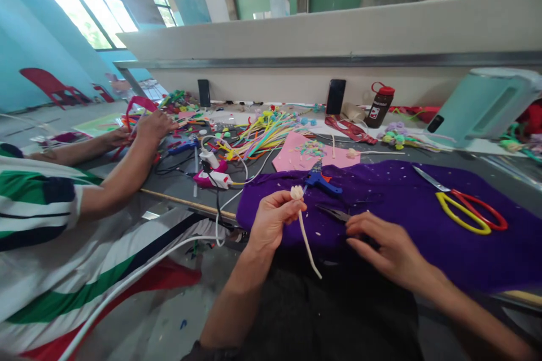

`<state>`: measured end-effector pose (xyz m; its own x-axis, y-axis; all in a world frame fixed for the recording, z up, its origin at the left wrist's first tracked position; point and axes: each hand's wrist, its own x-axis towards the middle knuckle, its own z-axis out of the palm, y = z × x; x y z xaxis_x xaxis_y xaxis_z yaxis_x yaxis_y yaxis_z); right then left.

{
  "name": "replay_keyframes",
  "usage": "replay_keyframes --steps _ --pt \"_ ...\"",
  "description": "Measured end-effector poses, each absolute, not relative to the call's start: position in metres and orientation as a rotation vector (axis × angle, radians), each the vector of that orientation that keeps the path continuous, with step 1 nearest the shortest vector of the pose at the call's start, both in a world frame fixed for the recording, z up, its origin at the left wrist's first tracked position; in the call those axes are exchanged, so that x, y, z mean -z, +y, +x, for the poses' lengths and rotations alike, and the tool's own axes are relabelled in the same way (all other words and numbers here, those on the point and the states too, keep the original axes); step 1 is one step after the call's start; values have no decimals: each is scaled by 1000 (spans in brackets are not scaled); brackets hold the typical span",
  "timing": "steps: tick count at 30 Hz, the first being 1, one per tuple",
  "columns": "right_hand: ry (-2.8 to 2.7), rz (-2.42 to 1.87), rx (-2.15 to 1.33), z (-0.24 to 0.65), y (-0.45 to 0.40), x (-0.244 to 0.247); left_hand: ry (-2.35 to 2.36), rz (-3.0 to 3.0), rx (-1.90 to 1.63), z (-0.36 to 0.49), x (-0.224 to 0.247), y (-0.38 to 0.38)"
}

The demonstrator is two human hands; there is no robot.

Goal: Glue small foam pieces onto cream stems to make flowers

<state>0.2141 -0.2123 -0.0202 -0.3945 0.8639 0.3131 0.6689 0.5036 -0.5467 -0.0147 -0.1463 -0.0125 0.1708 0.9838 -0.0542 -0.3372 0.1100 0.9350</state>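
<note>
Between the thumb and fingers of my left hand [275, 217] is a small cream flower [297, 192]. Its cream stem [308, 248] hangs down below the fingers, free at the lower end. My right hand [387, 245] is curled over the handles of dark pliers [334, 213], whose jaws point left above the purple cloth [406, 197]. The palm side of that grip is mostly hidden. Just beyond my left hand, a blue glue gun [324, 183] lies on the cloth. Scissors [463, 208] with red and yellow handles rest further right.
A pink sheet [292, 152] bears small scraps. Behind it lie colourful stems [258, 138], a phone [335, 97] and a brown bottle [380, 106]. A power strip [214, 177] with cables sits left. A co-worker's hands [154, 124] work at far left. A mint-green box-like thing [478, 104] stands right.
</note>
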Motion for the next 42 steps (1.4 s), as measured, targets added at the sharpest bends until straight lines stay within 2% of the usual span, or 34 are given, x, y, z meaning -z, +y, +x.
replay_keyframes --steps 7,16,35,42 --pt "-1702 -1123 -847 135 -190 25 789 1000 -1213 1 0 -149" --pt "-1428 -926 -1215 127 -184 28 790 971 -1228 1 8 -150" --pt "-1267 -818 -1560 118 -179 38 1120 1262 -1196 3 9 -155" --pt "-1263 -793 -1598 117 -177 43 1328 1635 -1269 0 14 -154"
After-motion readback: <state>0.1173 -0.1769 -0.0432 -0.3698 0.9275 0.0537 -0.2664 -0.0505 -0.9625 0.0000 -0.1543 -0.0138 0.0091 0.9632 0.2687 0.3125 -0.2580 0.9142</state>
